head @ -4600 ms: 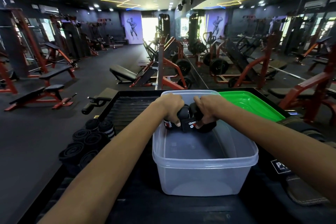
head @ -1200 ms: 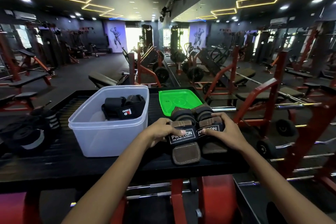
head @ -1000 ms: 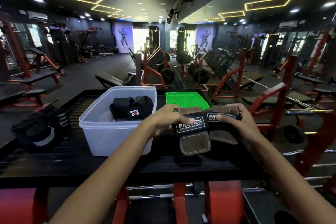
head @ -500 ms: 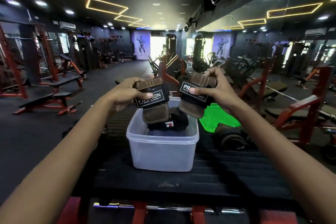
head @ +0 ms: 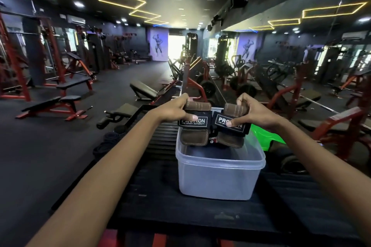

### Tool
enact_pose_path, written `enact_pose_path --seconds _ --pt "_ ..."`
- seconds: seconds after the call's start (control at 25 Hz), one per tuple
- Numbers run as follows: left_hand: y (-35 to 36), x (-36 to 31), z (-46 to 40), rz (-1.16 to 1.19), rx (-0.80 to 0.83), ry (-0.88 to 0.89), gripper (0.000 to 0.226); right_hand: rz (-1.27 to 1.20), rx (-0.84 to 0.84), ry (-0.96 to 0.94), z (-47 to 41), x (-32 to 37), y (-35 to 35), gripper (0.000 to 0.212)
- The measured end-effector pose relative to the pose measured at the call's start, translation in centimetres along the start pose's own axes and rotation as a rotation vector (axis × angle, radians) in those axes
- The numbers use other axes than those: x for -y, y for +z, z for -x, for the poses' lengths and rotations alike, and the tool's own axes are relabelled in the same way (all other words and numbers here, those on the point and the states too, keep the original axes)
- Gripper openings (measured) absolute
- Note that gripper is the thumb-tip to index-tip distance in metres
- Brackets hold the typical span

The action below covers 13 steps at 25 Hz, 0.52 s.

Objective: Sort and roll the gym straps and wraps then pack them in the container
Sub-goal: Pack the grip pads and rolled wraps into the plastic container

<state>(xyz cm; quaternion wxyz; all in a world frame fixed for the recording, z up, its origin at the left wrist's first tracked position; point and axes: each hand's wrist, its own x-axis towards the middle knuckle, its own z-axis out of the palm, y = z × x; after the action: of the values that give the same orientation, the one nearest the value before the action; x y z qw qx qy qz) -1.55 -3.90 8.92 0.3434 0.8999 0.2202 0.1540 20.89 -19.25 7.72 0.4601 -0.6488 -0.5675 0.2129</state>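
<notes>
A clear plastic container [head: 218, 178] stands on the black table [head: 180, 212]. Over its far half my left hand [head: 172, 111] grips one brown leather lifting grip [head: 195, 126] with a black PROIRON label. My right hand [head: 254, 113] pinches a second, matching grip [head: 230, 129] beside it. Both leather flaps hang down into the container's mouth. Between them a black rolled wrap [head: 213, 139] with a white and red label shows inside the container.
The green lid [head: 267, 136] lies right of the container, with a dark rolled item [head: 285, 156] in front of it. Several black rolled wraps [head: 106, 142] sit at the table's left edge. Red gym machines and benches fill the floor beyond.
Both hands lifted the two leather grips off the table's right side and carried them left, over the container. Since half a second ago they have come slightly lower and closer together.
</notes>
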Motion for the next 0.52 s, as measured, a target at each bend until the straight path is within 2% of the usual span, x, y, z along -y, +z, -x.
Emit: enact_pose_path --seconds 0.2,0.4,0.52 --pt "0.9 1.0 -2.5 -0.168 0.098 0.024 0.051 0.143 0.013 0.053 -0.2 -0.6 -0.1 0.066" --pt "2.6 2.8 -3.2 -0.199 0.175 -0.015 0.042 0.544 0.121 0.039 -1.2 -1.2 1.1 0.067" --pt "2.7 2.7 -3.4 -0.217 0.192 -0.022 0.031 0.641 0.183 0.07 -1.9 -0.9 0.9 0.069"
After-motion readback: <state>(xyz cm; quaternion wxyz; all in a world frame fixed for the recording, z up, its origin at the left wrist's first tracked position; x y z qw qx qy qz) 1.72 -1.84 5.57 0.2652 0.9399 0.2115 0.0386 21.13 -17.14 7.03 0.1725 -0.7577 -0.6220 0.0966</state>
